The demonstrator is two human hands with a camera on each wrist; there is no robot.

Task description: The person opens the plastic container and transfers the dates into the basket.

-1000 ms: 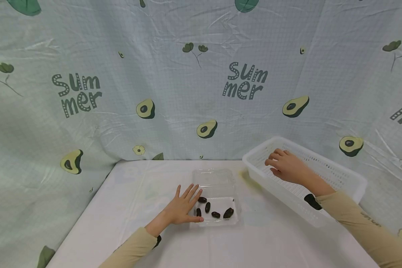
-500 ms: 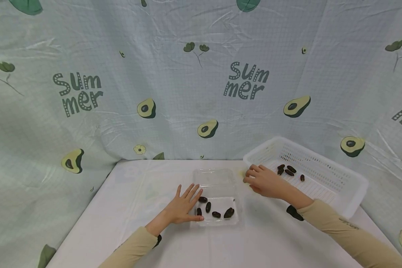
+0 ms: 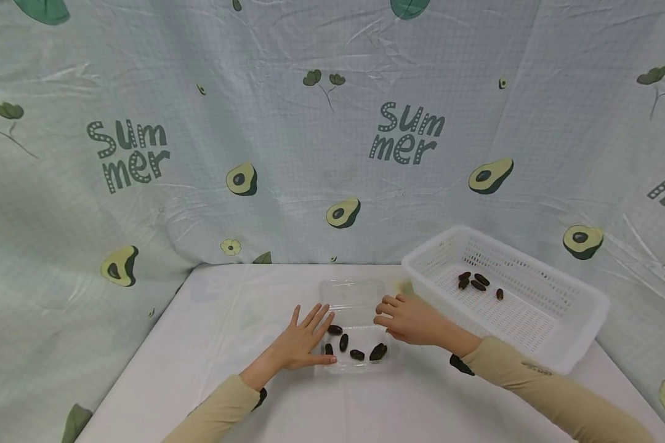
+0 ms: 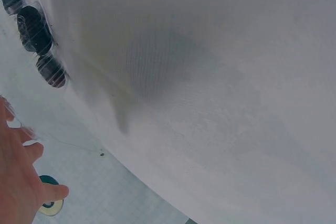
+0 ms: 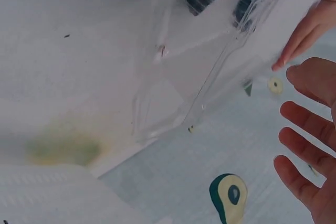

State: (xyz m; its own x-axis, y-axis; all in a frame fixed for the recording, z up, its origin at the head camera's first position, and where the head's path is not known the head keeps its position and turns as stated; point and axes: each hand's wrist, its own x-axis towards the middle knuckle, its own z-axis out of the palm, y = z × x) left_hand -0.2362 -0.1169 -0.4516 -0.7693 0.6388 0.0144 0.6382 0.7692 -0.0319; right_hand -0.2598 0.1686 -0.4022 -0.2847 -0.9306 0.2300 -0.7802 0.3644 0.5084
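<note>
A clear plastic clamshell box [image 3: 360, 368] lies on the white table with its lid [image 3: 354, 294] folded back. Several dark brown dates [image 3: 357, 355] are scattered inside. Spread and straight, the fingers of my left hand [image 3: 296, 346] rest at the box's left edge; in the left wrist view dates [image 4: 34, 30] show through the plastic. My right hand [image 3: 415, 321], its fingers loosely bent and holding nothing, hovers by the box's right side near the lid hinge. The right wrist view shows that hand [image 5: 315, 124] with separate fingers.
To the right stands a long white perforated basket [image 3: 523, 329], set at an angle, with several dates [image 3: 478, 285] at its far left end. A curtain [image 3: 288, 135] printed with avocados hangs behind the table. A yellow-green mark [image 5: 65, 148] lies between box and basket.
My right hand has come out of the basket and moved left to the box, uncovering the dates in the basket. The left hand and the dates in the box have stayed put.
</note>
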